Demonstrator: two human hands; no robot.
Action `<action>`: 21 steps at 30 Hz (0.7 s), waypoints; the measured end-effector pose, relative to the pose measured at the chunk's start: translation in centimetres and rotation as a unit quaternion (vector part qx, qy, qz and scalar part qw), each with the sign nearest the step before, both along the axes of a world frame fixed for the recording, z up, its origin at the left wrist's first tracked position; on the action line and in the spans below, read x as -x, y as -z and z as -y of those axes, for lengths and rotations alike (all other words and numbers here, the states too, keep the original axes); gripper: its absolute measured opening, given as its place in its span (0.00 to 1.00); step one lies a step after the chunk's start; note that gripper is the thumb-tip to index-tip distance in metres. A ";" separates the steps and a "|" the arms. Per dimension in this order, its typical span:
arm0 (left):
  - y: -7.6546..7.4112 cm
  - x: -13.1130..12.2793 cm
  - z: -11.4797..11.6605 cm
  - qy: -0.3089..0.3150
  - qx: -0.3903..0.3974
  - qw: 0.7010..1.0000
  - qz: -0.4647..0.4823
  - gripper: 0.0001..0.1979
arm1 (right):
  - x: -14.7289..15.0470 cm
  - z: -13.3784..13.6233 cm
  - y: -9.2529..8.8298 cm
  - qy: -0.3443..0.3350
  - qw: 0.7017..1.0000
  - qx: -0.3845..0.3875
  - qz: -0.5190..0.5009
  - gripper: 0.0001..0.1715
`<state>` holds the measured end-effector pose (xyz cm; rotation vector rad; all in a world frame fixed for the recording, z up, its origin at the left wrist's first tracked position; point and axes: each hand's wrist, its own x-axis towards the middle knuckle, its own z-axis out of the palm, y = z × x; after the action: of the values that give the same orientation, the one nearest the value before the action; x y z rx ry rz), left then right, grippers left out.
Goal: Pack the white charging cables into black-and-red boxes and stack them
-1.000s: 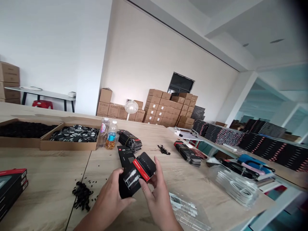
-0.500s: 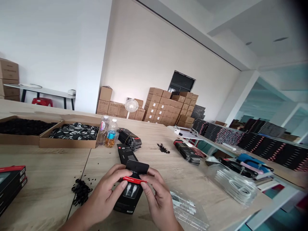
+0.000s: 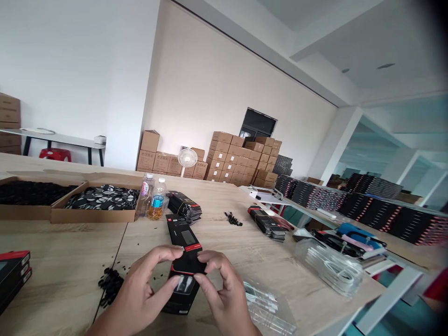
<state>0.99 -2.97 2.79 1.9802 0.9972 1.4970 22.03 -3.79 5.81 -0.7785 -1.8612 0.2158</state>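
A black box with a red edge (image 3: 179, 303) stands in front of me, tilted. White cable plugs show through its window. My left hand (image 3: 140, 284) pinches the box's top at its left corner, thumb in front and index finger behind. At the right corner, my right hand (image 3: 227, 291) grips the same top end between thumb and fingers. The black top flap (image 3: 189, 262) lies folded over between my fingertips. Just behind it are flat black cartons (image 3: 182, 233). To the right of my right hand lies a clear bag of white cables (image 3: 261, 298).
Small black pieces (image 3: 111, 285) are heaped at left, near stacked black boxes (image 3: 14, 275). Farther back stand cardboard trays (image 3: 93, 215) of black parts and two bottles (image 3: 156, 200). A banded carton bundle (image 3: 268, 224) and bagged white cables (image 3: 332, 268) lie to the right.
The box's top flap, upright before, is now folded down toward me over the opening. My fingers have moved with it, still at the box's top. The view has shifted slightly.
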 end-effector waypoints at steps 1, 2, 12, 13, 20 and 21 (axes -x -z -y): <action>-0.7 0.1 0.2 0.007 0.028 0.999 -0.013 0.11 | 0.0 0.1 -0.5 -0.002 1.000 0.019 0.005 0.10; -1.4 0.1 0.3 0.015 0.051 0.998 -0.023 0.11 | 0.1 0.1 -1.0 -0.006 0.999 0.040 0.008 0.09; -5.6 -0.2 0.9 0.065 0.053 0.996 -0.019 0.11 | -0.2 -0.6 -3.8 -0.076 0.971 0.217 -0.057 0.03; -5.5 -0.3 0.8 0.059 0.046 0.997 -0.016 0.11 | -0.2 -0.7 -3.9 -0.077 0.970 0.221 -0.058 0.03; -3.5 -0.6 0.8 -0.013 -0.014 0.999 -0.037 0.12 | -1.1 0.1 -3.3 -0.075 0.986 0.147 0.018 0.08; -3.1 -0.6 0.8 -0.022 -0.019 0.999 -0.037 0.11 | -1.2 0.2 -2.9 -0.074 0.988 0.135 0.027 0.09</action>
<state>1.56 -3.74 5.89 2.0661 1.0570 1.4863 23.26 -4.00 8.73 -0.8352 -1.9678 0.5567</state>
